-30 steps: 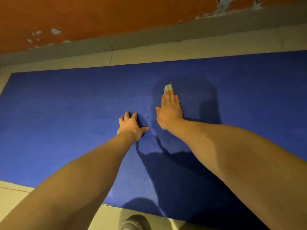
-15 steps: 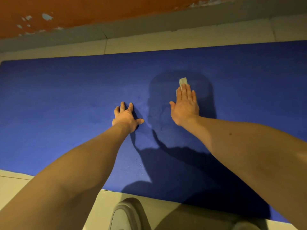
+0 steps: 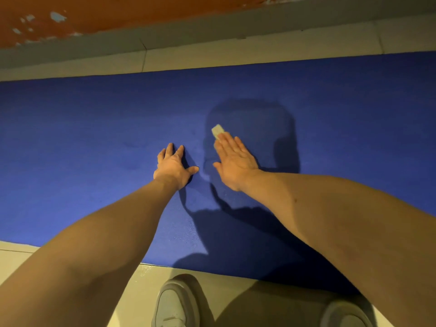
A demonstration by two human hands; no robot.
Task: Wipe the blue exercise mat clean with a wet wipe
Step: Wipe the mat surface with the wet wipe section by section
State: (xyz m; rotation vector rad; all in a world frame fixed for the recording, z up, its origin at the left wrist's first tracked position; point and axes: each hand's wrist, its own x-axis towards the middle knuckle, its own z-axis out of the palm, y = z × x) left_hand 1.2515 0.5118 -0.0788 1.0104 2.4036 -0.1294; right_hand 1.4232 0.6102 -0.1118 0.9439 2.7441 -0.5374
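The blue exercise mat [image 3: 82,142] lies flat on the floor and runs across the whole view. My right hand [image 3: 233,159] lies flat on the mat near its middle, fingers straight, pressing a small white wet wipe [image 3: 217,130] whose end sticks out past the fingertips. Most of the wipe is hidden under the hand. My left hand [image 3: 173,166] rests on the mat just left of the right one, fingers spread and slightly bent, holding nothing.
A strip of pale floor tiles [image 3: 212,55] and a grey skirting [image 3: 212,29] below an orange wall lie beyond the mat's far edge. My two grey shoes [image 3: 175,305] [image 3: 345,315] stand on the tiles at the mat's near edge.
My right hand slid the wipe right, then back left toward the left hand, fingers now angled left. The left hand stayed planted. The camera tipped down, showing both shoes.
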